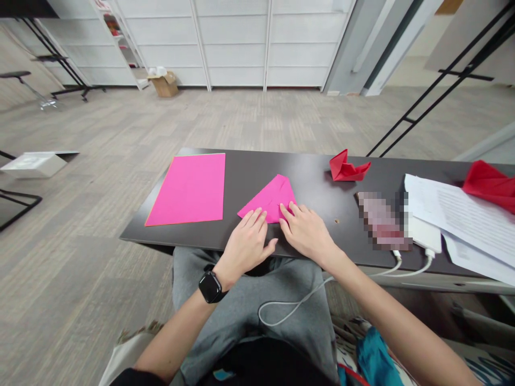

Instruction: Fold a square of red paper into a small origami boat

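A folded piece of pink paper lies on the dark table in front of me, its narrow point to the left and a blunt corner at the far side. My left hand rests with outstretched fingertips on its near left edge; the thumb is held away from the fingers. On the near right part of the paper, my right hand lies flat with its fingers spread. Both hands press from above, and neither grips the sheet. Part of the near edge is hidden under the fingers.
Pink paper sheets lie at the left end of the table. A red folded paper shape stands at the back right. Farther right are a blurred-out phone, a white power bank with cable, printed pages and a red item.
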Available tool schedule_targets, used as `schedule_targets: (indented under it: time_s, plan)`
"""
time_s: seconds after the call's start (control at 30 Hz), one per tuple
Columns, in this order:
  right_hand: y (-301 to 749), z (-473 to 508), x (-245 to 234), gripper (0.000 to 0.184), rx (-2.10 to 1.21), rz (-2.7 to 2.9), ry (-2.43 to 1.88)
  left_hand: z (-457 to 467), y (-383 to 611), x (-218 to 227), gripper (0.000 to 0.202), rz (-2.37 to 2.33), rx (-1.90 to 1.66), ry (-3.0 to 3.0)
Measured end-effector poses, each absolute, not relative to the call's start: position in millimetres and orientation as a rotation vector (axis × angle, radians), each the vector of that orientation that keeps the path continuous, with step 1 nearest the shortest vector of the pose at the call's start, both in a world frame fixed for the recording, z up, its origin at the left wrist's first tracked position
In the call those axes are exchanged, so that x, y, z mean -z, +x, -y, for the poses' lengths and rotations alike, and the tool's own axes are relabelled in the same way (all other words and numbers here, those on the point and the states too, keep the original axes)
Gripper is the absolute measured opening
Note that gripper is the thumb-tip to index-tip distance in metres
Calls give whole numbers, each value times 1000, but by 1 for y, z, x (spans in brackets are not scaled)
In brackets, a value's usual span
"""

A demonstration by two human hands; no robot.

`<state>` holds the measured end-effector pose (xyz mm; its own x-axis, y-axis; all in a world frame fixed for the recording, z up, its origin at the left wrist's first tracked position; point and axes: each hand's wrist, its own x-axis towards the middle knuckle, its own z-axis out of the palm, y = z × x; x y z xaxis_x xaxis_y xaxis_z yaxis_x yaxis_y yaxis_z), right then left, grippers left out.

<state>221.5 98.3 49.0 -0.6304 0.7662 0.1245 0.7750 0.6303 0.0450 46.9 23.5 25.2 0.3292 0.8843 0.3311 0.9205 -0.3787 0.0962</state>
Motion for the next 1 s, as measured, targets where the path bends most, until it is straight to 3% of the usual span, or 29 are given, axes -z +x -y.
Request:
schedule_targets:
  time_s: [0.33,1.0]
  plan:
    - [232,-79,-42,45,216,2831,-1040,-21,23,-30,41,1695,463,-2512]
    - [217,-58,-39,46,199,2789,-1150,-13,30,-26,46,1793,483,-2491]
